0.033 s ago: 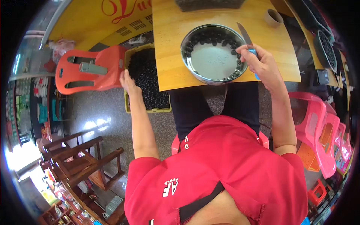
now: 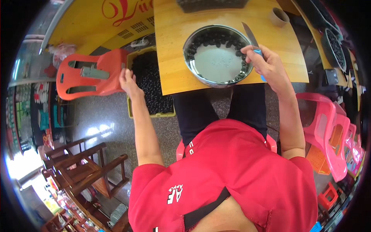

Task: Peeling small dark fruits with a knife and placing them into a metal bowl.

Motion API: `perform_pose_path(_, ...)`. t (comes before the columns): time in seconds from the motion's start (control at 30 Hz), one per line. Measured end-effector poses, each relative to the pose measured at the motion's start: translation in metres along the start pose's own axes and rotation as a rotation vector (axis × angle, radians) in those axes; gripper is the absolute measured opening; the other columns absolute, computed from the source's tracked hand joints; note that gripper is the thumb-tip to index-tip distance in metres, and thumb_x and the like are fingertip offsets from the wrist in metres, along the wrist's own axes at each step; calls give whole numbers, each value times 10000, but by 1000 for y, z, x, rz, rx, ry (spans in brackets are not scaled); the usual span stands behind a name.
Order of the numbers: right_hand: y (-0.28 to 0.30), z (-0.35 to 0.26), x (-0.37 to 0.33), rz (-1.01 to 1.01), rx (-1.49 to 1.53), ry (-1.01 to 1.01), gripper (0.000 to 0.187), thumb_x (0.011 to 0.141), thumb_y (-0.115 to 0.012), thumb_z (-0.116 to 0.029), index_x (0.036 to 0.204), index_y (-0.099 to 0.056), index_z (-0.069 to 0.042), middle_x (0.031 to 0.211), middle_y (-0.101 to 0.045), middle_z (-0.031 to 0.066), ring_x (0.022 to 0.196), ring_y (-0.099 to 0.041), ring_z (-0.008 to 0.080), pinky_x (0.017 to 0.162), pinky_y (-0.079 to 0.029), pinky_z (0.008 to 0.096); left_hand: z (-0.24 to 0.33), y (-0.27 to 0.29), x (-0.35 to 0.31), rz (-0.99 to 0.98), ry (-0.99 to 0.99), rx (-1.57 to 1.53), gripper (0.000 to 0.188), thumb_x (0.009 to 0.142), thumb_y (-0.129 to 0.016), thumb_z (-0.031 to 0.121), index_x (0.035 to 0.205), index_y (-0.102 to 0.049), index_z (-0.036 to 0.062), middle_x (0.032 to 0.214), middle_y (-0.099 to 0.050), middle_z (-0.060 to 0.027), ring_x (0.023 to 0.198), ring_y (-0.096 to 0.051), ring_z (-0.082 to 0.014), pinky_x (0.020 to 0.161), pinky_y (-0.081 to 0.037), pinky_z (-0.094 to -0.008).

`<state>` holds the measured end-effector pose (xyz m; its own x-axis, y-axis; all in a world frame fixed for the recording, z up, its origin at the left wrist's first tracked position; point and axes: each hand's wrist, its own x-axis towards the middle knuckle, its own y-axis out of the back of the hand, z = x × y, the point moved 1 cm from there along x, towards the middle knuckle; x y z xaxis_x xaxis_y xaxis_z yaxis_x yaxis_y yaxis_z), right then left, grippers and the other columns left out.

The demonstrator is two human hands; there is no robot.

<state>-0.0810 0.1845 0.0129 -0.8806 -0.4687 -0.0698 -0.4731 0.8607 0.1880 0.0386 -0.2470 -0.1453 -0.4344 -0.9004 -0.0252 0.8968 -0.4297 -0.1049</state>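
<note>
My right hand (image 2: 266, 63) is closed around the blue handle of a knife (image 2: 250, 34), blade pointing up and away, over the right rim of a round metal bowl (image 2: 201, 79). Dark, round, nut-like pieces (image 2: 216, 38) lie along the bowl's inner edge, around pale contents in the middle. Off the table's left side, my left hand (image 2: 130, 83) is at the edge of an orange-red plastic chair (image 2: 110, 73), fingers partly apart with nothing visible in them. Whether it touches the chair I cannot tell. Beside it, a yellow crate (image 2: 154, 115) holds many dark pieces.
The bowl stands near the front edge of a wooden table (image 2: 176, 77). A small brown cup (image 2: 279, 17) and a dark tray (image 2: 210, 4) sit farther back. Pink plastic chairs (image 2: 324, 120) are at right, wooden chairs (image 2: 83, 166) at lower left. A grey object (image 2: 94, 72) rests on the orange-red chair.
My left hand has shifted slightly left, from the crate's side to the chair's edge. The right hand keeps the knife in nearly the same place; the whole view has moved a little.
</note>
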Motion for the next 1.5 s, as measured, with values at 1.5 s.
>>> perform_pose_path(1.5, -13, -8, -5, 46, 332, 129, 236, 906, -669, -270, 985, -658, -48, 662, -493, -83, 557, -388, -6, 473, -270, 179, 129, -191, -198, -1171, -14, -86, 247, 932, -613, 121, 1122, -595, -36, 913, -652, -86, 785, -614, -141, 723, -479, -264)
